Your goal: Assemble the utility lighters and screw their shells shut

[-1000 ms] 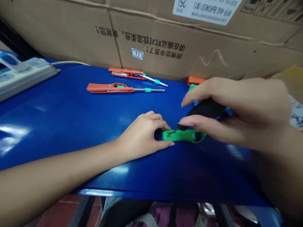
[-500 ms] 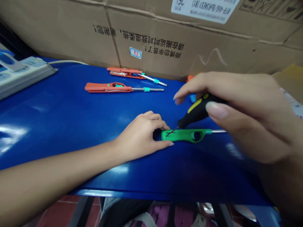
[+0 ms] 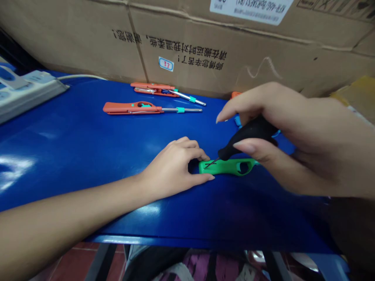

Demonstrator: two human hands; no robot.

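Note:
A green long-nosed gas lighter (image 3: 226, 167) lies flat on the blue table (image 3: 88, 148), its handle end to the left. My left hand (image 3: 178, 166) pinches that end between thumb and fingers. In my right hand (image 3: 293, 136) is a screwdriver (image 3: 244, 136) with a black handle, held at a slant. Its thin shaft reaches down to the lighter's handle near the left end, the tip at or close to the surface. My right palm and thumb hide most of the lighter's metal nozzle.
Two orange lighters, one whole-looking (image 3: 131, 108) and one with its casing opened (image 3: 155, 89), lie toward the back. A power strip (image 3: 32, 91) stands at the left. A large cardboard box (image 3: 187, 23) walls off the rear. Blue pieces (image 3: 238, 121) show partly behind my right hand.
My right hand has turned the screwdriver handle, so its yellow patches no longer show, and the thumb has shifted left. My left hand and the green lighter stay in place.

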